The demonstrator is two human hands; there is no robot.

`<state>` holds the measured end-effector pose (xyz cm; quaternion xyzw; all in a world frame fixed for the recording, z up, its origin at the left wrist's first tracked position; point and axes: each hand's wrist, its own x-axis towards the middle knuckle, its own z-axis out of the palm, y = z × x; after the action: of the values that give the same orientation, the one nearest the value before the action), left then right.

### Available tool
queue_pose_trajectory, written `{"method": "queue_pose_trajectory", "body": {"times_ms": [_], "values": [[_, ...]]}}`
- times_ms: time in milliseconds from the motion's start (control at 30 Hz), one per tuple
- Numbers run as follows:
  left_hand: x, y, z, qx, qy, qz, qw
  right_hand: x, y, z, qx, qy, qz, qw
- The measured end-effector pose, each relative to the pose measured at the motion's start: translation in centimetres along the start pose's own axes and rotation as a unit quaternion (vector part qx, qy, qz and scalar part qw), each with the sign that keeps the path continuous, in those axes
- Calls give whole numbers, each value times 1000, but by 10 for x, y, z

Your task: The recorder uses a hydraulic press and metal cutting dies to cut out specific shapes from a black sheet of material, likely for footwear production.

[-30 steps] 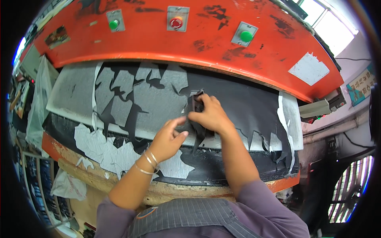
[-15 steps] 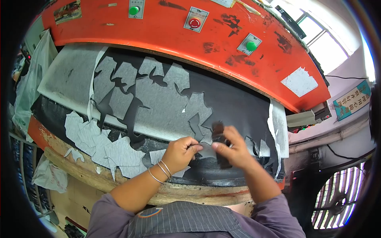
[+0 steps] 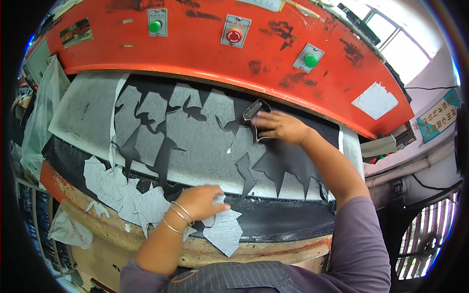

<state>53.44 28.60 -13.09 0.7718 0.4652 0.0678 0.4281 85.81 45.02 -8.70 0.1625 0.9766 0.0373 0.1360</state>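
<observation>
My left hand (image 3: 201, 202) is at the near edge of the work surface, its thumb and fingers pinched on a pale grey cut piece (image 3: 223, 232) that hangs toward me. Farther off to the right, my right hand (image 3: 282, 127) grips a metal cutting die (image 3: 255, 110). The die rests on a dark sheet (image 3: 288, 156) just below the red machine beam, and my fingers hide part of it. Left of the die, the grey underlay (image 3: 195, 139) shows through jagged cut-outs, with dark scraps of sheet between them.
Several pale cut pieces (image 3: 124, 193) lie in an overlapping pile at the near left. The red machine beam (image 3: 195, 49), with green and red buttons, spans the far side. A wooden rail (image 3: 278, 254) runs along the near edge. Plastic bags (image 3: 44, 107) hang at the left.
My right hand has carried the cutting die away from my left hand, up onto the dark sheet. My left hand has drawn back toward me and left with the grey piece.
</observation>
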Motion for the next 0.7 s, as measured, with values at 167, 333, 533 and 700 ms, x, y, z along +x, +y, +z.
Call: {"method": "queue_pose_trajectory", "body": {"times_ms": [167,333,533,700], "values": [[49,-3,-40,-24,168,83,982,0,-56,58,189,318,411,833],[151,-21,-48,15,282,103,954,64,-84,55,232,285,559,743],[199,-27,-18,84,329,100,935,35,-28,75,305,323,493,748],[196,-27,-26,86,321,87,939,43,-31,74,256,353,478,763]]}}
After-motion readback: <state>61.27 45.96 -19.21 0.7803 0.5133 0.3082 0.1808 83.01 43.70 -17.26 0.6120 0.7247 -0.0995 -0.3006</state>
